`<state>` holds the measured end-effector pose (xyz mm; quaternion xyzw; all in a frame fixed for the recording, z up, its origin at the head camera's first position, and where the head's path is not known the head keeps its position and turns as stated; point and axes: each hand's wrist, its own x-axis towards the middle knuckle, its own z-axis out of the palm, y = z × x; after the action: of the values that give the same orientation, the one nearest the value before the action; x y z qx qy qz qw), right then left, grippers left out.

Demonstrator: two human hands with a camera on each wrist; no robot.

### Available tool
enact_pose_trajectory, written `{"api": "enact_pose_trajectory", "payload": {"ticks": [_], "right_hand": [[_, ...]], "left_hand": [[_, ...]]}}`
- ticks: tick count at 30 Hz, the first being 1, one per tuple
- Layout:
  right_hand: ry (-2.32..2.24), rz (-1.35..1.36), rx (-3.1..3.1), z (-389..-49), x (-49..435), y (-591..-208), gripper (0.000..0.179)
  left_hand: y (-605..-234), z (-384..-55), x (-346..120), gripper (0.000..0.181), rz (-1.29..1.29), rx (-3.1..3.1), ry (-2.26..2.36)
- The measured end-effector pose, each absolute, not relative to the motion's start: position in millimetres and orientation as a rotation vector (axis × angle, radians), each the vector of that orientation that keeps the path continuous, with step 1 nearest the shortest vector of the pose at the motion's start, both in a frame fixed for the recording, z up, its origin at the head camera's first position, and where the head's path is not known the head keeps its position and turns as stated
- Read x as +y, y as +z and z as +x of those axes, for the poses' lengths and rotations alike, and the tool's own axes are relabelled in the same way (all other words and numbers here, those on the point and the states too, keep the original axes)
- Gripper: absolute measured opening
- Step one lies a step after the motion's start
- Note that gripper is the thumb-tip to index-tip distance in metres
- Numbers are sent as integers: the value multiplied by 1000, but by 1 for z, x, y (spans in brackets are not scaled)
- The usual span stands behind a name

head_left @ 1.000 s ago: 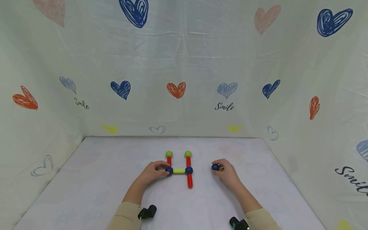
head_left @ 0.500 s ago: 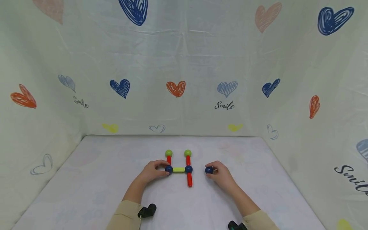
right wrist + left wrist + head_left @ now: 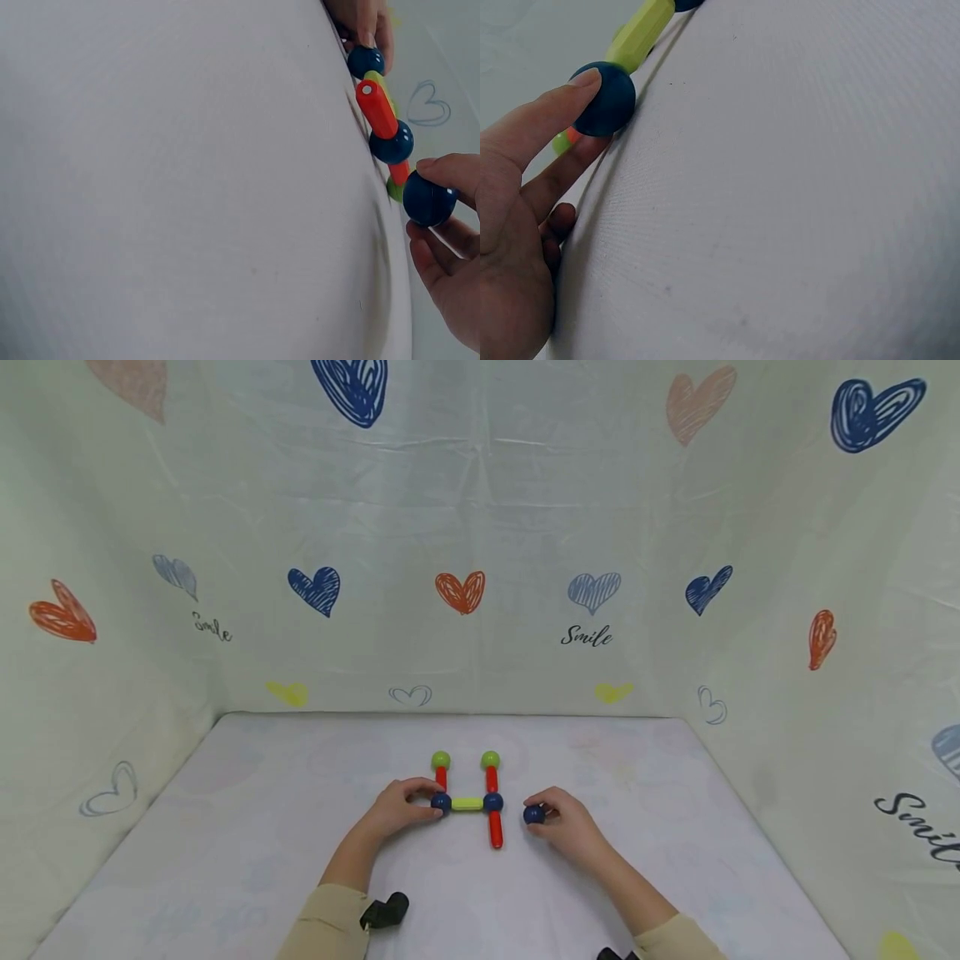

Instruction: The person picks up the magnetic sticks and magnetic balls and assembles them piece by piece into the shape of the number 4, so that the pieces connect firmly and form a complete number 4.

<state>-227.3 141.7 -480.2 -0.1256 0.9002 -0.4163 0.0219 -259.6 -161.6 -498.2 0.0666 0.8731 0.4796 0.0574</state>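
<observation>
On the white table lies a joined frame of balls and rods. A yellow-green rod [image 3: 467,804] links its left blue ball [image 3: 441,803] and right blue ball [image 3: 492,802]. From each blue ball a red rod runs back to a green ball [image 3: 491,760]. Another red rod [image 3: 496,831] points toward me from the right blue ball, its near end bare. My left hand [image 3: 395,806] pinches the left blue ball between thumb and fingers. Just right of the frame, my right hand [image 3: 567,823] pinches a loose blue ball [image 3: 430,198], apart from the frame.
The white tabletop [image 3: 247,827] spreads around the frame and both hands. A cloth backdrop [image 3: 525,527] printed with hearts hangs behind and at the sides. Each wrist has a black camera, such as the left one [image 3: 384,911].
My right hand has moved left and slightly nearer me with the loose blue ball, closing in on the frame. The left hand keeps its hold, and the frame stays in place.
</observation>
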Motion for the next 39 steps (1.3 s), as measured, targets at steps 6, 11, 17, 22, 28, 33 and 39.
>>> {"api": "enact_pose_trajectory", "payload": {"ticks": [6, 11, 17, 22, 28, 33, 39], "right_hand": [[-1311, -551, 2774, -222, 141, -480, 30], [-1320, -602, 2726, -219, 138, -477, 31], [-1294, -648, 2669, -213, 134, -474, 32], [-1295, -713, 2642, -208, 130, -476, 32], [-1288, -698, 2607, -203, 127, -480, 33], [-1283, -676, 2573, -199, 125, -481, 32], [-1248, -640, 2566, -195, 121, -481, 33]], "left_hand": [[-503, -262, -163, 29, 223, 2656, 1448], [-505, -264, -164, 30, 225, 2651, 1447], [-505, -264, -164, 29, 215, 2644, 1452], [-506, -264, -164, 29, 212, 2647, 1452], [-507, -264, -164, 30, 219, 2655, 1447], [-505, -263, -164, 29, 223, 2658, 1444], [-505, -264, -165, 29, 236, 2662, 1436]]}}
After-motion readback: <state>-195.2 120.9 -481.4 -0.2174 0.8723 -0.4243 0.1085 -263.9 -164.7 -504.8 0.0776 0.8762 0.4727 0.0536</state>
